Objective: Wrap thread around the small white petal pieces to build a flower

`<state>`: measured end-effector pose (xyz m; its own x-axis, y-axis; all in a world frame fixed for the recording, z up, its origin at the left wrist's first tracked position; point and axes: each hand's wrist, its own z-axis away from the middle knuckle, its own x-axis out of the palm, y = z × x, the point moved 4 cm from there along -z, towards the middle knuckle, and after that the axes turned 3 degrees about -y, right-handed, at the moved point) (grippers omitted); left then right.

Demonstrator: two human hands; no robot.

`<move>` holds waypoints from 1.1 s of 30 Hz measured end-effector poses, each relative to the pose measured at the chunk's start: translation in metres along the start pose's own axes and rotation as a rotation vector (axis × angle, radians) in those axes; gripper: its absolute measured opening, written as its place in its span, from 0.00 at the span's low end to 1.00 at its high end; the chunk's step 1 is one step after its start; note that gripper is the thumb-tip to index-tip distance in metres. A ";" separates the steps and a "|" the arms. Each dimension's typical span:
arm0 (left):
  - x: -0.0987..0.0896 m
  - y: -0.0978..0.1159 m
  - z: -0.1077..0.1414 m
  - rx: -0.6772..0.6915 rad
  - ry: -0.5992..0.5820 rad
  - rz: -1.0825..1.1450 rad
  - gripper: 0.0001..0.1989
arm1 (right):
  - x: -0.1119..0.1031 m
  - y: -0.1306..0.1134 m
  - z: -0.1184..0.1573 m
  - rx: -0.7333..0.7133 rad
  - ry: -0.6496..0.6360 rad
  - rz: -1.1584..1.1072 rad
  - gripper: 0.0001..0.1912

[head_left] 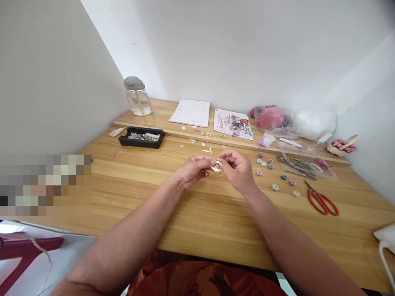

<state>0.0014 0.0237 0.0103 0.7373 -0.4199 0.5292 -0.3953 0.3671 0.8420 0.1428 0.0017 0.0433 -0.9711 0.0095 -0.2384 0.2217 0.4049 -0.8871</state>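
Note:
Both hands meet over the middle of the wooden table (185, 213). My left hand (194, 170) pinches a small white and pale green piece (217, 167) between its fingertips. From the right, my right hand (237, 169) holds the same piece, its thumb and forefinger closed on it. Thin thread hangs near the left fingers. Just beyond the hands lie small white leaf-like pieces (210, 149) and a green-edged one (192, 141). The fingertips partly hide the held piece, so its exact shape cannot be made out.
A black bead tray (141, 142) and a lidded bottle (138, 100) stand at the left. Several thread spools (275, 187), red-handled scissors (322, 203), a clear tray of tools (298, 164) and a small basket (341, 147) are at the right. Papers (191, 112) lie on the raised shelf.

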 end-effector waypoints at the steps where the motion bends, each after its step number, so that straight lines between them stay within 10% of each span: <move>1: 0.000 0.000 0.000 0.006 0.009 0.000 0.11 | 0.000 0.000 0.000 -0.003 -0.002 0.014 0.06; 33: -0.009 -0.003 -0.007 0.250 0.275 -0.171 0.11 | 0.025 0.022 0.011 0.312 0.142 -0.373 0.14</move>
<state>-0.0007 0.0323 0.0021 0.9094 -0.2077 0.3604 -0.3505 0.0841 0.9328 0.1242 0.0008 0.0131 -0.9869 0.0497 0.1538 -0.1475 0.1119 -0.9827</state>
